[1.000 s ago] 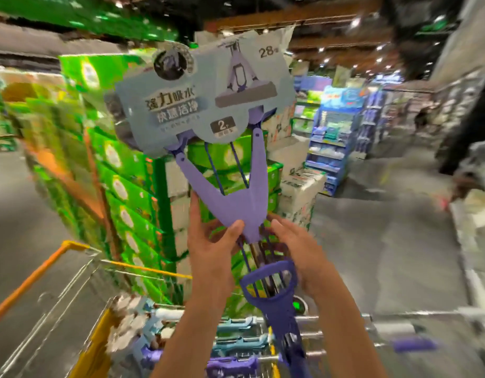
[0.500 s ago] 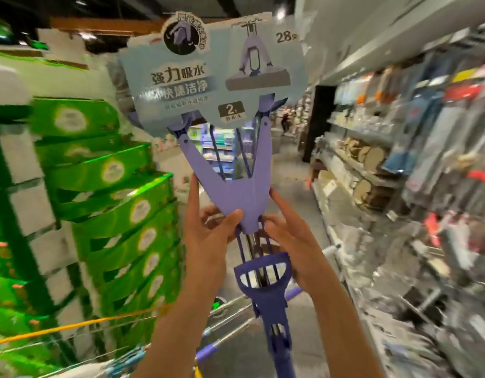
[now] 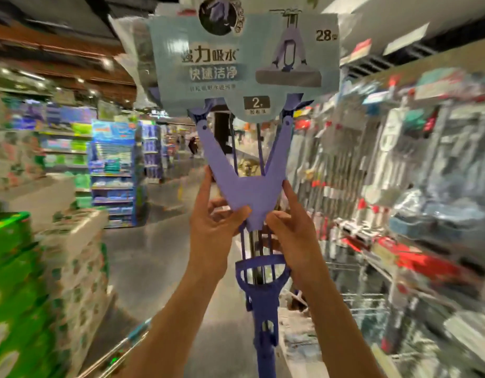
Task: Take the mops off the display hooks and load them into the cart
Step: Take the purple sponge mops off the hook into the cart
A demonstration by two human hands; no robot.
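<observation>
Hands shared the load: left hand [image 3: 212, 214] pinched the purple mop [image 3: 251, 195] yoke's nine-o'clock edge, right hand [image 3: 291, 222] its three-o'clock edge. Mop stood upright, head at twelve, handle toward six; cart rail [image 3: 121, 350] lay at seven, nearer the left.

One mop [image 3: 249, 192] — two hands — left [image 3: 212, 222], right [image 3: 293, 227]

Both our arms reach up and forward, forearms bare. Our left hand [image 3: 212, 214] pinches the mop [image 3: 252, 195] yoke with thumb in front, fingers behind; our right hand [image 3: 291, 222] grips the opposite edge, thumb tucked underneath.
</observation>
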